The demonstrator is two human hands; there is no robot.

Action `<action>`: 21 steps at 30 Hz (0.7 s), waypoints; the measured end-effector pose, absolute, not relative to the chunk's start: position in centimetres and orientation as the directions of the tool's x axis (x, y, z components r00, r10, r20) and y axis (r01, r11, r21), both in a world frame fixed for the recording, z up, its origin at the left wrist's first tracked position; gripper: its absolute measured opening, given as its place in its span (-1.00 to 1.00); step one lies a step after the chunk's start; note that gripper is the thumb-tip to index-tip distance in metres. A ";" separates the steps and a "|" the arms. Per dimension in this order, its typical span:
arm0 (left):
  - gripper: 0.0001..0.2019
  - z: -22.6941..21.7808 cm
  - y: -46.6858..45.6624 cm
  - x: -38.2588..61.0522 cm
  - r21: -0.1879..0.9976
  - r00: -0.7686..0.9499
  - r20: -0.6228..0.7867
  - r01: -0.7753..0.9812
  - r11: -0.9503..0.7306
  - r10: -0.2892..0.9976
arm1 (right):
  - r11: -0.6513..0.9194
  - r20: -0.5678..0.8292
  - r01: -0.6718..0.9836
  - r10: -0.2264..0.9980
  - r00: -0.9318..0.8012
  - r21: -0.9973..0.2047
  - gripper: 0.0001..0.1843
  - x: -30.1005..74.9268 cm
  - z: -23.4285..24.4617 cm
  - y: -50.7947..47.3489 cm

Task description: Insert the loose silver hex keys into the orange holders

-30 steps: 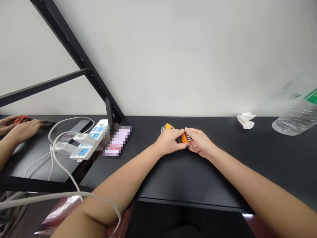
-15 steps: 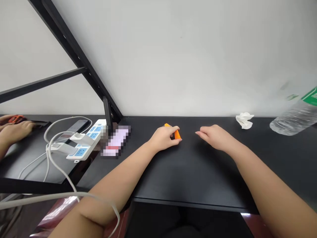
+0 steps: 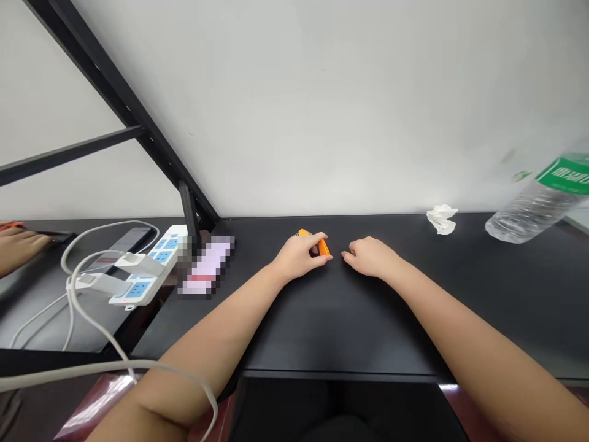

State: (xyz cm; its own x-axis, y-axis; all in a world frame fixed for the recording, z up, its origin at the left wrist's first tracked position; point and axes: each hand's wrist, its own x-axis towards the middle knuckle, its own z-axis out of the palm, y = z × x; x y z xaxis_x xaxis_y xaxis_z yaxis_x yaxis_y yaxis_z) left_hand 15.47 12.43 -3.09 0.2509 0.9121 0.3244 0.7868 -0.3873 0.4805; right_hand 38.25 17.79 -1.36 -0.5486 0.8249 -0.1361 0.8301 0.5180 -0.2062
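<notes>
Over the black table, my left hand (image 3: 300,256) is closed around a small orange piece (image 3: 324,248) that looks like plastic. Its kind is not clear, since my fingers and palm cover most of it; one corner shows above the hand and another part between thumb and fingers. A short gap to the right, my right hand (image 3: 370,256) rests low over the table with its fingers curled together. Whatever it may be pinching is hidden or too small to make out. The two hands do not touch.
A white power strip (image 3: 171,235) with plugged-in chargers and looping cables lies left, near a phone with a pixelated screen (image 3: 209,264). Crumpled tissue (image 3: 442,219) and a tilted plastic bottle (image 3: 529,215) are at right. Another person's hand (image 3: 21,248) works at far left, past the black metal frame (image 3: 188,212).
My right hand has moved left, closer to my left hand and the orange piece. My left hand keeps its hold. The whole view has shifted slightly.
</notes>
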 end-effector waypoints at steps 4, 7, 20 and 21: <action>-0.55 -3.1 12.5 15.5 0.488 0.254 0.316 0.783 -0.386 0.914 | 0.382 -0.206 0.835 0.849 -0.486 -0.397 -0.53 39.0 -0.6 18.0; -0.55 -3.0 12.5 15.4 0.492 0.243 0.305 0.788 -0.370 0.921 | 0.302 -0.211 0.809 0.865 -0.455 -0.504 -0.61 40.1 0.1 18.2; -0.56 -3.3 12.6 15.4 0.515 0.256 0.293 0.769 -0.378 0.921 | 0.647 -0.167 0.653 0.648 -0.743 -0.394 -0.82 43.7 0.5 19.3; -0.56 -3.3 12.6 15.4 0.513 0.260 0.298 0.768 -0.384 0.918 | 0.659 -0.173 0.643 0.634 -0.754 -0.391 -0.83 43.5 0.4 19.2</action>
